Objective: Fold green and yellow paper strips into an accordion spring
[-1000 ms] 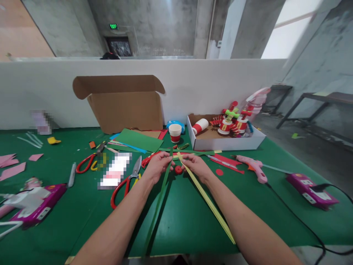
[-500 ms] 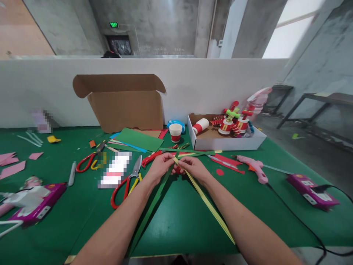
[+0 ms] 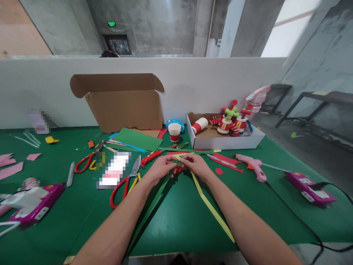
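Observation:
Over the middle of the green table, my left hand (image 3: 162, 168) pinches the end of a long green paper strip (image 3: 150, 210), which trails down towards the front edge. My right hand (image 3: 196, 165) is closed on a yellow paper strip (image 3: 211, 207) that slants down to the right and has a bend partway along. Both hands' fingertips nearly meet where the strips come together; fingers partly hide how they cross. A small red piece (image 3: 178, 169) shows just under the fingertips, and I cannot tell whether it is held.
Red-handled scissors (image 3: 120, 192) lie left of my left arm. A pink glue gun (image 3: 255, 165) and purple power strip (image 3: 310, 189) are at right. Behind stand a paper cup (image 3: 174, 132), green paper sheets (image 3: 139, 139) and a white box (image 3: 227, 142) of paper-spring figures.
My right hand has shifted slightly right, away from the left. The yellow strip now turns across between the fingertips and shows a sharper bend below. More of the red piece shows.

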{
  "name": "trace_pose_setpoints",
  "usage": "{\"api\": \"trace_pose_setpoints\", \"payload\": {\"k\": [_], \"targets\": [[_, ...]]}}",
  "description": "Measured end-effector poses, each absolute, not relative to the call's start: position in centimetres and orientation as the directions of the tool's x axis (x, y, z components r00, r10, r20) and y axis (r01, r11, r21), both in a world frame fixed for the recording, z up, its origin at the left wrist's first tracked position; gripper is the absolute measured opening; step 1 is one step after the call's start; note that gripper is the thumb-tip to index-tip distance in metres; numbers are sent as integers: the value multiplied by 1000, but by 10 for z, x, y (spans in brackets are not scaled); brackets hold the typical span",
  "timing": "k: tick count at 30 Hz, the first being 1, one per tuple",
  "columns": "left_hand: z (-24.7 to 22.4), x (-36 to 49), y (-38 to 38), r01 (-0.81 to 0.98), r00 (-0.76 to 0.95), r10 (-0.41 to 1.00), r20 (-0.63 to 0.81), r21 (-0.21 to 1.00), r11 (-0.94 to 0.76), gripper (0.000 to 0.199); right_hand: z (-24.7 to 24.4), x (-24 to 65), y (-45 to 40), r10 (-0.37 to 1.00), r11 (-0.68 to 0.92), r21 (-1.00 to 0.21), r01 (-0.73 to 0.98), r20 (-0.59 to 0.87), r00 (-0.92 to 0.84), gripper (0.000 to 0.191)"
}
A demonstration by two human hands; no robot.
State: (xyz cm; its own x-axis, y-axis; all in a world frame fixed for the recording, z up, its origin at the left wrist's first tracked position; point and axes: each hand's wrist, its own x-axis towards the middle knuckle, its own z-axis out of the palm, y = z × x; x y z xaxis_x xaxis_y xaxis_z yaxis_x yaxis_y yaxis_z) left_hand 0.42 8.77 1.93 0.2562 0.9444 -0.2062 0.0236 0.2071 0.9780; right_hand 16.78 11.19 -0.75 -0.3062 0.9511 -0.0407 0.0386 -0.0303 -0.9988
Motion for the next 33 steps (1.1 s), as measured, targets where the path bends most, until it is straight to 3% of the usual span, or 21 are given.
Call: {"api": "trace_pose_setpoints", "payload": {"k": [11, 23, 33], "targets": [[13, 5, 88, 4, 269, 947, -174, 984, 180, 23, -6, 169, 112, 947, -22, -998, 58, -39, -318, 35], [16, 5, 88, -10, 197, 968, -158, 987, 163, 21, -3, 166, 108, 912, -68, -998, 2, -63, -405, 46], [12, 5, 90, 8, 185, 975, -124, 992, 125, 20, -9, 164, 109, 951, 78, -995, 60, 56, -303, 38]]}}
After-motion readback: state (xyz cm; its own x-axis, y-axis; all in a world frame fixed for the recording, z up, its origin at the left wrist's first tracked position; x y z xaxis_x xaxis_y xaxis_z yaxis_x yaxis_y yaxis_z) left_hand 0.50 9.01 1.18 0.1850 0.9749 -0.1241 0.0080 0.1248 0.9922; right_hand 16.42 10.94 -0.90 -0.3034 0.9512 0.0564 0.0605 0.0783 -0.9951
